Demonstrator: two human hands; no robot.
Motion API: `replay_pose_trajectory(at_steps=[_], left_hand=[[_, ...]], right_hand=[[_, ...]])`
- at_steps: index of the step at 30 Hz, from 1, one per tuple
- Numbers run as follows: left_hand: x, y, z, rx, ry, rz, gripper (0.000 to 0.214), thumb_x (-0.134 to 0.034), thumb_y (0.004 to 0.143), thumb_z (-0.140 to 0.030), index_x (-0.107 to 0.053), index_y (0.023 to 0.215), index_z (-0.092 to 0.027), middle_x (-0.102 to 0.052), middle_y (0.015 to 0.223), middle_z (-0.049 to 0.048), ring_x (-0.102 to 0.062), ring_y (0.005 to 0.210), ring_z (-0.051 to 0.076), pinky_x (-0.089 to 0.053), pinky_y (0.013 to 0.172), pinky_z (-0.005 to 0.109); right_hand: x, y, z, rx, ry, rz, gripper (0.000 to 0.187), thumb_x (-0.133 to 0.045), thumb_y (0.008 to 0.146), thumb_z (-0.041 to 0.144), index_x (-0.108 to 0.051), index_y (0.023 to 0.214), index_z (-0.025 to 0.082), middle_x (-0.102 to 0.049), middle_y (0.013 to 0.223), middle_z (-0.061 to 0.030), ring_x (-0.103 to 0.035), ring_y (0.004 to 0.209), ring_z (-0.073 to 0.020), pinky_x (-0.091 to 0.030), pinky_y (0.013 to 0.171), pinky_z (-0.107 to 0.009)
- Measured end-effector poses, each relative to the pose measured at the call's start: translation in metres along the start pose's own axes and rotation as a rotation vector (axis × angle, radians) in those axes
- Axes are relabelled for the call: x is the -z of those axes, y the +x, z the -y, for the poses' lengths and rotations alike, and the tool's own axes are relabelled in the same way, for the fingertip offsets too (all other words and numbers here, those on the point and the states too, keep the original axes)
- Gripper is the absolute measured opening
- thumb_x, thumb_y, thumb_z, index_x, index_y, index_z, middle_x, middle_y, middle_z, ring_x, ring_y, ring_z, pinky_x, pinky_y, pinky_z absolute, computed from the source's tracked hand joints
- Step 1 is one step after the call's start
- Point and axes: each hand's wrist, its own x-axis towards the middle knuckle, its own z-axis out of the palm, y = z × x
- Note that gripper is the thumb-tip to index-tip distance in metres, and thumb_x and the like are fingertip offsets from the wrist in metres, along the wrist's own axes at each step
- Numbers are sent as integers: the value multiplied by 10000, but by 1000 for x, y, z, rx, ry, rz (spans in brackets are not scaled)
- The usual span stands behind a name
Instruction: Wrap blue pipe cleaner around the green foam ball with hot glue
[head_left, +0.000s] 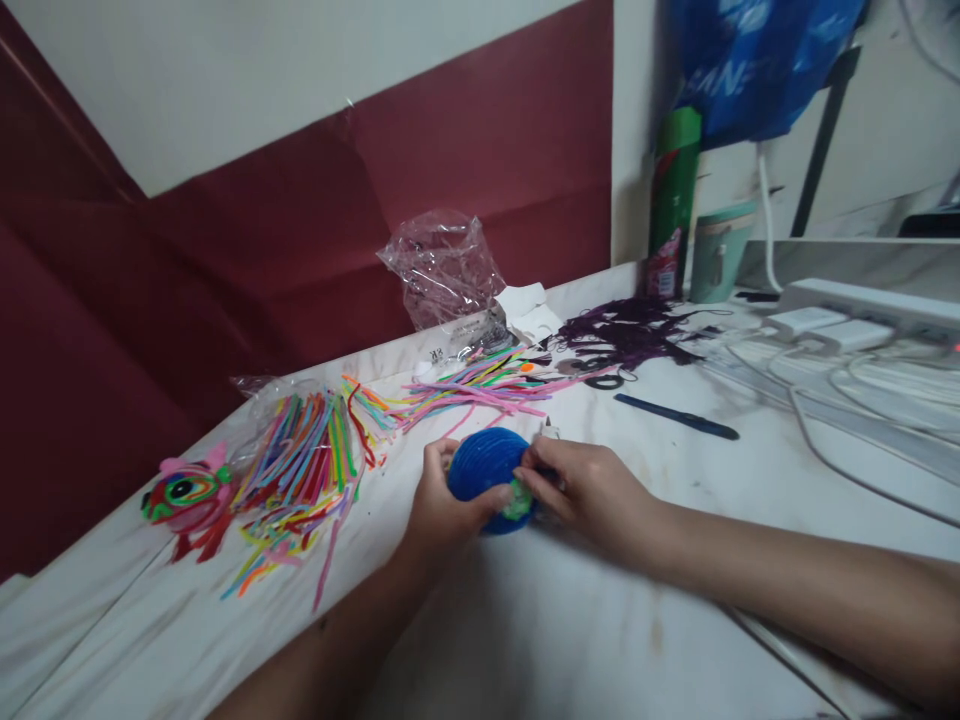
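Observation:
A blue ball [484, 468] wound from fuzzy pipe cleaner, with a green patch at its lower right, sits just above the white marbled table [570, 630]. My left hand [442, 505] cups it from the left, thumb curled under it. My right hand [585, 490] pinches the ball's right side at the green patch, fingers pressed together. Both hands are closed on the ball.
Loose colourful pipe cleaners [300, 470] lie left and behind, some in a clear bag. A pink and red pipe-cleaner figure [187, 500] lies far left. Also here: a crumpled plastic bag [442, 265], purple strands [630, 330], blue pen [675, 416], green can [673, 200], teal cup [718, 250], power strip and cables [847, 330].

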Motion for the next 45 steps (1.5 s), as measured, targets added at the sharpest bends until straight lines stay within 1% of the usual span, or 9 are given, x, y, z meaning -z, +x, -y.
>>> replay_pose_trajectory(at_steps=[4, 9, 15, 19, 26, 31, 33, 39, 45], left_hand=[[-4, 1, 1, -17, -10, -8, 756, -858, 484, -463, -457, 1071, -207, -599, 994, 61, -621, 823, 224, -499, 686, 329], [-4, -3, 0, 5, -64, -19, 751, -829, 507, -450, -458, 1115, -213, -606, 950, 37, -622, 784, 211, -506, 667, 321], [-6, -6, 1, 8, -106, -112, 807, -832, 462, -407, -481, 1161, -208, -611, 1102, 90, -639, 978, 282, -512, 805, 372], [-7, -5, 3, 6, -140, -98, 826, -836, 449, -395, -479, 1169, -200, -601, 1127, 102, -622, 1036, 303, -501, 860, 392], [-5, -4, 10, -20, -124, -42, 786, -854, 505, -391, -445, 1154, -218, -608, 1083, 85, -642, 964, 268, -515, 793, 363], [-9, -7, 1, 20, -91, -66, 739, -837, 490, -421, -442, 1081, -219, -605, 974, 39, -638, 809, 215, -518, 703, 336], [-10, -8, -3, 29, -98, -73, 740, -821, 477, -420, -441, 1078, -215, -601, 979, 41, -631, 790, 209, -515, 695, 335], [-9, -11, -7, 38, -106, -104, 789, -787, 489, -436, -436, 1154, -199, -591, 1093, 95, -646, 869, 248, -518, 732, 362], [-4, -5, 8, -12, -19, -95, 877, -822, 498, -445, -455, 1251, -186, -567, 1179, 138, -613, 1058, 325, -503, 872, 433]], right_hand=[[1, 0, 0, -7, 13, -6, 173, -538, 889, 219, -512, 719, 226, -610, 630, 7, -564, 535, -146, -413, 522, -238], [5, 0, 0, -44, 76, -25, 83, -524, 898, 208, -553, 821, 221, -673, 700, -13, -611, 574, -154, -465, 539, -238], [7, -3, 1, -57, 117, -5, 170, -528, 898, 217, -519, 728, 233, -623, 596, 18, -571, 511, -146, -440, 496, -231], [5, -5, 3, -61, 129, 1, 183, -503, 903, 222, -497, 721, 235, -585, 579, 23, -535, 500, -142, -419, 483, -228], [4, -4, 2, -71, 129, 6, 179, -492, 899, 231, -486, 719, 233, -581, 599, 13, -527, 511, -146, -408, 493, -239], [1, -6, 2, -73, 131, 23, 172, -488, 887, 239, -495, 715, 234, -560, 584, 21, -488, 482, -138, -384, 477, -241], [1, -6, 3, -78, 143, 19, 146, -493, 884, 244, -510, 739, 234, -585, 609, 14, -509, 501, -141, -400, 492, -243], [5, -6, 4, -93, 189, 6, 150, -474, 896, 264, -520, 757, 228, -595, 612, 5, -556, 536, -156, -433, 518, -253], [6, -5, 6, -113, 203, 22, 174, -468, 895, 263, -493, 725, 236, -569, 590, 9, -524, 513, -155, -409, 497, -253]])
